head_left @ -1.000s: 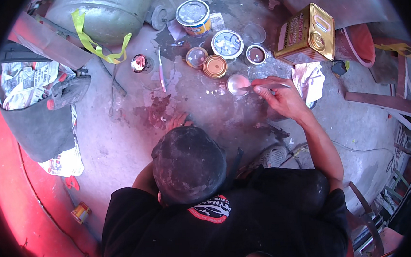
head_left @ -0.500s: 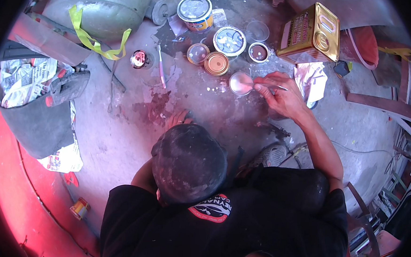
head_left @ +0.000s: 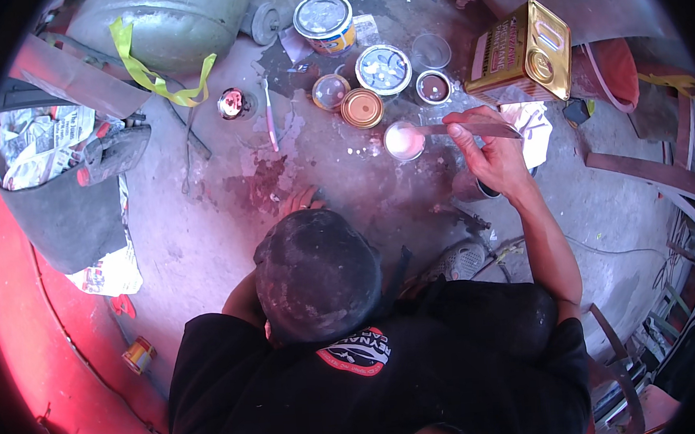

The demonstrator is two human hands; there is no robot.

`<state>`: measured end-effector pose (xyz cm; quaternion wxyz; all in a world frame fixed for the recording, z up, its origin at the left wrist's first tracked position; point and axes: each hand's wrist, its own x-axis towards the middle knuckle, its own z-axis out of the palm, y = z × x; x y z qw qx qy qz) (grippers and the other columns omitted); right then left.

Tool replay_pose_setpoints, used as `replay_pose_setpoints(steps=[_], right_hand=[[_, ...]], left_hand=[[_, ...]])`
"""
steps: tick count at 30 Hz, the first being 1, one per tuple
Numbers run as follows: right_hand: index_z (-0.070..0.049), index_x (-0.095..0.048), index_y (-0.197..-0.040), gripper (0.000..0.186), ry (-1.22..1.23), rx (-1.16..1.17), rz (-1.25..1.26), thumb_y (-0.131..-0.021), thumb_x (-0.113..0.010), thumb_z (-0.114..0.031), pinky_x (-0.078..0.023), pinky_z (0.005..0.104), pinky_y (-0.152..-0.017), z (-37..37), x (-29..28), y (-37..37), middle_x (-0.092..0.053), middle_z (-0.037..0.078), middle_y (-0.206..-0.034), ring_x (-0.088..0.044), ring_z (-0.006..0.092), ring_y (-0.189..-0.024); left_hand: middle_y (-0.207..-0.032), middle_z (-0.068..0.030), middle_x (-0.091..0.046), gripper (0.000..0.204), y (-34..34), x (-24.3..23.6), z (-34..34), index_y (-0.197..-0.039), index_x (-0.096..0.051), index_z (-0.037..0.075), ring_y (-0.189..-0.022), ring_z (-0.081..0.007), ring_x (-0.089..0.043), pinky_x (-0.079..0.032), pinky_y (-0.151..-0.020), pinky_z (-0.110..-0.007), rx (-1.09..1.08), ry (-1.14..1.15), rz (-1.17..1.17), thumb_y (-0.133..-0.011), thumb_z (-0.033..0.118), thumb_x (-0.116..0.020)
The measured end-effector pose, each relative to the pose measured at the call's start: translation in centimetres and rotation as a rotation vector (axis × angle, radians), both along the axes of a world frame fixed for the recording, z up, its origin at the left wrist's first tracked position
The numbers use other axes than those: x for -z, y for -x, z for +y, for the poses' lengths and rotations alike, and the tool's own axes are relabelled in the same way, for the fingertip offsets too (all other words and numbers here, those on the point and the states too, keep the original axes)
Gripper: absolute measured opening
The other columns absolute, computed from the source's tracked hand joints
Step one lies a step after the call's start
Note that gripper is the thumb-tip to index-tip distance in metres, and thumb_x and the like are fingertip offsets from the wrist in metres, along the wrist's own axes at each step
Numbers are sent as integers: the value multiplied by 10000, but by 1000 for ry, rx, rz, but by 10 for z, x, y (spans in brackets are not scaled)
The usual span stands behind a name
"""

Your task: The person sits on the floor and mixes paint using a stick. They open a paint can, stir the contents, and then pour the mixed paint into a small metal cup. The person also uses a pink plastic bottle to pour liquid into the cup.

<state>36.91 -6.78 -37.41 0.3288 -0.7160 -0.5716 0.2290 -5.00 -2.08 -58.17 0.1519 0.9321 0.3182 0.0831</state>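
Right fingers (head_left: 464, 139) are grasping a blade (head_left: 501, 130), ideally steadying it by the upper-centre cup (head_left: 403, 142); left fingers (head_left: 305, 199), I cannot tell

I watch from afar as the person's right grip (head_left: 493, 154) holds a flat blade (head_left: 496, 130), its end at the rim of a pale-filled cup (head_left: 399, 139) on a stained grey floor (head_left: 165, 228). Beyond the cup sits a copper-topped can (head_left: 362, 108); a gold tin (head_left: 506, 58) stands beyond it and rightward. Left of the cup and nearer the person, the left grip (head_left: 300, 200) shows partly behind a dark cap (head_left: 318, 274).
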Motion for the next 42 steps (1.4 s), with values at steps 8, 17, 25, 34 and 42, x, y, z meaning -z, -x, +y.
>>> replay_pose_setpoints(steps=[8,17,25,34,42], right_hand=[[-36,-764,-1091,225,-54,35,73,-1045,-646,-223,-475,332,-706,-3,-6,-7,-678,65,-874,-614,158,-792],[-29,-763,-1063,237,-86,42,17,-1051,-640,-231,-466,321,-681,-5,-9,-8,-668,50,-797,-596,140,-739],[-46,-789,-1026,237,-71,101,56,-1009,-691,-261,-479,389,-678,-3,-12,-7,-700,110,-821,-669,246,-763],[-48,-786,-1020,223,-83,106,59,-1007,-692,-250,-474,388,-667,-2,-12,-7,-692,104,-801,-661,238,-740],[-48,-788,-1023,219,-68,102,69,-1004,-693,-245,-487,383,-687,-3,-11,-6,-697,111,-809,-669,245,-764]], left_hand=[[-1423,-106,-582,227,1,5,1,-1060,-682,163,-1343,-307,-528,-405,-1100,-541,-3,-12,-23,-869,285,-687],[-1398,-149,-611,242,1,5,0,-1050,-735,110,-1322,-338,-546,-403,-1098,-531,-7,12,-24,-904,295,-677],[-1422,-155,-592,246,2,-1,1,-1052,-736,106,-1334,-337,-535,-399,-1104,-531,-6,48,-19,-912,299,-674],[-1446,-48,-566,272,5,9,-4,-1103,-686,200,-1344,-296,-512,-416,-1089,-527,-54,-14,-8,-844,283,-700],[-1388,-117,-609,220,-1,-6,-1,-1051,-722,135,-1319,-325,-542,-423,-1077,-527,-42,51,-34,-887,279,-698]])
